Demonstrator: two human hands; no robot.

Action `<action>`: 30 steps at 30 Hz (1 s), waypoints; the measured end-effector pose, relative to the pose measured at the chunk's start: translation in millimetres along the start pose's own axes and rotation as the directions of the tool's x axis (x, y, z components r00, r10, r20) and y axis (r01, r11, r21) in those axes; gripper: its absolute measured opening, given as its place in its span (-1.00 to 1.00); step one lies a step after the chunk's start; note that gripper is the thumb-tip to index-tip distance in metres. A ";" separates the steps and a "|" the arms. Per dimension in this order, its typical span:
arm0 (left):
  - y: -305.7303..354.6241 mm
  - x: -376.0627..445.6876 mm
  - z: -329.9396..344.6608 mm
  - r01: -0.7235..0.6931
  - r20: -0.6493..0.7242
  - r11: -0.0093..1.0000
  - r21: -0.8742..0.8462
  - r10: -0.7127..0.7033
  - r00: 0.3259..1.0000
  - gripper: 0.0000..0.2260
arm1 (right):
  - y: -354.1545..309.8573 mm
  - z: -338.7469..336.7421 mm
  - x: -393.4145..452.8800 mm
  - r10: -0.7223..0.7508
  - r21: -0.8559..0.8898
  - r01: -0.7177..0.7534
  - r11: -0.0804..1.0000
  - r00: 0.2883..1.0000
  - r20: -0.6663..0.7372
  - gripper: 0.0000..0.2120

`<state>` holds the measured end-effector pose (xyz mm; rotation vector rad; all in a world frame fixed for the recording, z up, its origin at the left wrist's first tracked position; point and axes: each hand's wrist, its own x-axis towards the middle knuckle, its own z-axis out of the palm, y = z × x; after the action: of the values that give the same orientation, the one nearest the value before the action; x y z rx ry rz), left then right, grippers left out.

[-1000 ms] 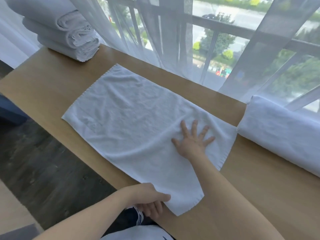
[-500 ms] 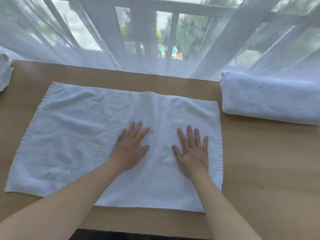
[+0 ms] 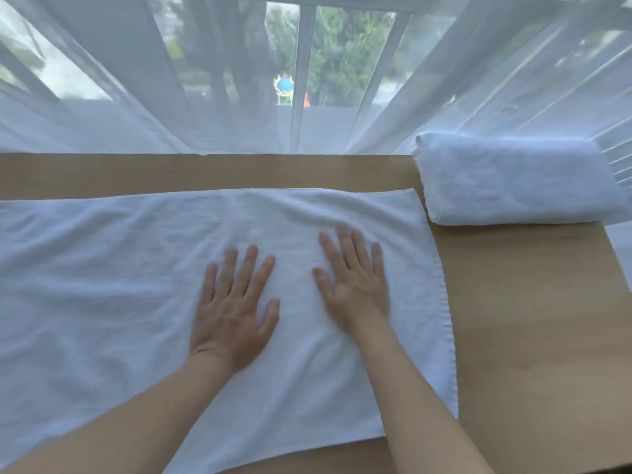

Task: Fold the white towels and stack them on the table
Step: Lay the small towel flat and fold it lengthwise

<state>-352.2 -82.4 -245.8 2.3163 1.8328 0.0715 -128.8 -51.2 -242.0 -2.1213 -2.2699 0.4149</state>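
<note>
A white towel (image 3: 102,285) lies spread flat on the wooden table (image 3: 530,319), running off the left edge of the view. My left hand (image 3: 236,309) rests palm down on it near the middle, fingers apart. Just to its right, my right hand (image 3: 355,282) also lies flat on the towel with fingers spread, close to the towel's right edge. Neither hand grips anything. A folded white towel (image 3: 513,179) sits at the table's back right corner, apart from the spread one.
A sheer white curtain (image 3: 136,97) hangs along the table's far edge in front of a window with railings. Bare wood shows right of the spread towel and in a strip behind it.
My left hand left the towel's near corner and now lies flat beside my right hand. The view swung right and closer; the towel stack at far left has gone out of sight.
</note>
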 end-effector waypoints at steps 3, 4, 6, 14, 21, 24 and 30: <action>2.1 0.1 -1.5 -0.011 -0.032 1.000 0.020 0.011 0.999 -0.38 | 16.9 -15.3 28.7 0.255 -0.002 -0.255 0.967 0.967 0.001 -0.41; 2.3 0.0 -2.1 -0.015 -0.035 1.000 0.021 0.016 0.999 -0.38 | 8.7 -19.0 34.3 0.244 0.018 -0.243 0.970 0.969 -0.034 -0.41; 2.4 1.0 -2.4 -0.020 -0.056 1.000 0.019 0.021 0.998 -0.38 | -9.6 -15.5 39.6 0.056 -0.001 -0.056 0.998 0.996 -0.073 -0.40; 2.5 -0.5 -5.2 -0.014 -0.062 0.999 0.040 0.017 0.998 -0.38 | 35.6 -35.7 79.1 0.298 0.022 -0.300 0.954 0.952 0.065 -0.41; 2.4 0.1 -0.3 -0.002 -0.065 1.000 0.028 0.004 0.998 -0.36 | -59.3 13.9 -60.5 0.077 0.090 -0.073 0.993 0.996 -0.038 -0.41; 2.7 1.5 0.4 0.006 -0.081 1.000 0.011 -0.005 0.997 -0.37 | 0.7 13.5 -72.7 0.252 0.025 -0.251 0.968 0.966 -0.048 -0.39; 4.2 1.2 -0.6 0.004 -0.098 1.000 -0.010 -0.005 0.995 -0.38 | -9.3 5.4 -102.0 0.246 0.061 -0.245 0.968 0.969 -0.010 -0.34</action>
<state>-348.0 -82.0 -244.5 2.3406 1.8784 0.1963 -130.3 -152.7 -227.6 -2.3732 -1.9641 0.4594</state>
